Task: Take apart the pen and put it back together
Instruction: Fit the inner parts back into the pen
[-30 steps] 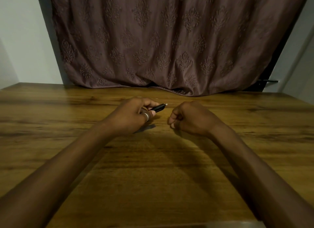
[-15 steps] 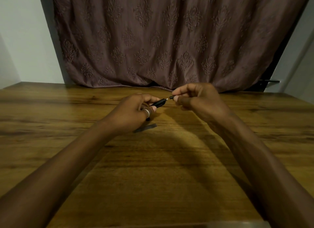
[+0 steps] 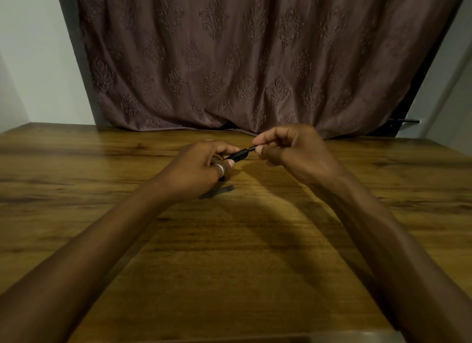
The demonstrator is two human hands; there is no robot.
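A black pen point(image 3: 238, 154) is held above the wooden table point(image 3: 229, 253), pointing up and to the right. My left hand point(image 3: 201, 168), with a silver ring on one finger, grips the pen's barrel; most of the barrel is hidden in the fist. My right hand point(image 3: 288, 148) pinches the pen's thin tip end between thumb and forefinger. A dark flat pen part point(image 3: 218, 191) lies on the table just below my left hand.
A brown patterned curtain point(image 3: 242, 61) hangs behind the table's far edge. Pale walls stand to the left and right. A dark handle point(image 3: 406, 122) sticks out at the right by the curtain.
My right hand rose from a fist on the table and moved left to the pen's tip, taking hold of it. My left hand kept the pen and shifted only slightly.
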